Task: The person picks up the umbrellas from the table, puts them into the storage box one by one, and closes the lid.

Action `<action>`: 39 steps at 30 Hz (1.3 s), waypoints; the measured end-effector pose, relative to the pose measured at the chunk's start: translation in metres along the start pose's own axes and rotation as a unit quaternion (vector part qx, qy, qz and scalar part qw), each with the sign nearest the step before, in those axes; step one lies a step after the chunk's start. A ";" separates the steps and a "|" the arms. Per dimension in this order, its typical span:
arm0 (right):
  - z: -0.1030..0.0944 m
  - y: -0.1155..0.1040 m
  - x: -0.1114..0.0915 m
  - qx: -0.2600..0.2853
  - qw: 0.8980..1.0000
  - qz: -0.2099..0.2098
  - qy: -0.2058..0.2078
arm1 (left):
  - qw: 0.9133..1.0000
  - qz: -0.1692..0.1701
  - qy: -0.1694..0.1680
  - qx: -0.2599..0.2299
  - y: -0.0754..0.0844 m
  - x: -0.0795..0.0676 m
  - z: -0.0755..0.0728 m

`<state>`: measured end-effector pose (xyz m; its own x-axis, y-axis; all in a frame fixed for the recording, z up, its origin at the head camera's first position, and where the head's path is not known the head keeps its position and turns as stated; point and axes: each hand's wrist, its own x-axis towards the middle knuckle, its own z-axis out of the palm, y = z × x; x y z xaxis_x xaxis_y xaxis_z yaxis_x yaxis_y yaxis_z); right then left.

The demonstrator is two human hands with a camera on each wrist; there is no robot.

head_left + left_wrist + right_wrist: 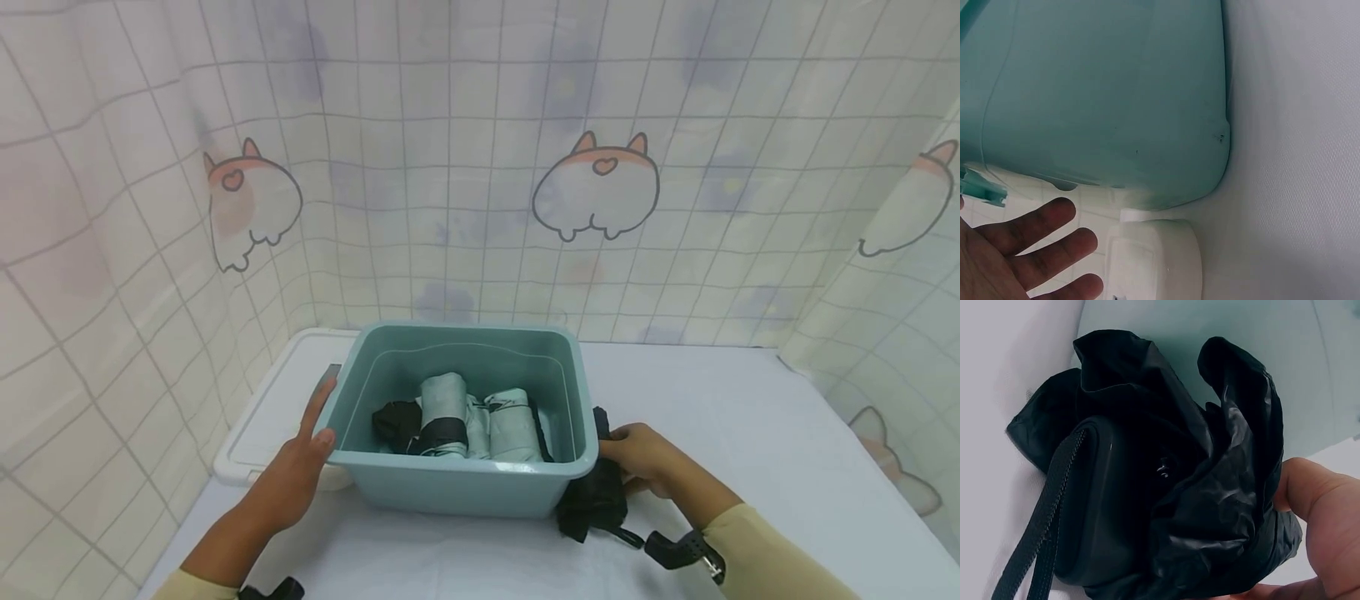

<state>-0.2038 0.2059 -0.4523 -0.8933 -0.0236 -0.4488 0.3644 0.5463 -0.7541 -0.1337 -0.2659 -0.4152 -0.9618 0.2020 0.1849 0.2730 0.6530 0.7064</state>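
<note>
A teal plastic bin (465, 483) stands on the white table. Inside lie pale green rolled bundles (444, 398), one with a black band, and a dark bundle (396, 423) at the left. My right hand (651, 457) grips a black folding umbrella (596, 500) beside the bin's right wall. In the right wrist view, the loose canopy folds (1210, 506), the black handle (1100, 500) and its wrist strap show, with the thumb on the fabric. At the bin's left rim is my left hand (292, 475), its fingers extended and holding nothing; several straight fingers (1054, 250) show beside the bin wall.
A white lid-like piece (262, 417) lies left of the bin, partly behind it. White cloth covers the table (675, 375). Behind and at both sides hang checked curtains (450, 167) with dog drawings. A black wrist device (682, 550) sits at the right sleeve.
</note>
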 end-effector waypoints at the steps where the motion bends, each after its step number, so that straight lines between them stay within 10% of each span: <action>1: -0.001 0.001 0.000 0.001 1.000 0.000 -0.001 | 1.000 -0.002 -0.002 0.000 0.000 0.000 0.000; 39: -0.082 -0.024 -0.035 0.102 0.990 -0.061 -0.076 | 1.000 -0.014 -0.005 -0.003 0.004 0.001 -0.001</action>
<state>-0.2031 0.2618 -0.3793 -0.8899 -0.2132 -0.4032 0.3150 0.3523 -0.8813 -0.1334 -0.2639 -0.4109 -0.9688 0.1902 0.1587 0.2457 0.6543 0.7152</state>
